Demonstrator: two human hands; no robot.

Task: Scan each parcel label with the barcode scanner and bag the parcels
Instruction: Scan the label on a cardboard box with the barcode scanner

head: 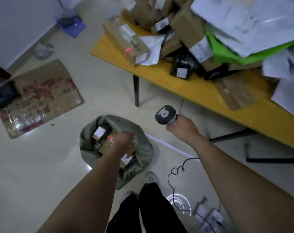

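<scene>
A grey-green sack (142,140) stands open on the floor with three cardboard parcels inside. My left hand (124,141) reaches down into it, right over a brown parcel (105,147) with red tape; its fingers are hidden behind the back of the hand. A small labelled box (100,132) lies at the sack's far side and another box (126,159) at its near side. My right hand (183,127) grips the grey barcode scanner (165,115) by its handle, held in the air between the sack and the yellow table (176,89). Several parcels (126,39) are piled on the table.
The scanner's cable (174,174) curls over the floor to a power strip (208,214) by my feet. A flattened cardboard box (42,98) lies to the left and a blue bin (70,25) stands near the wall. Black table legs (136,89) stand beyond the sack.
</scene>
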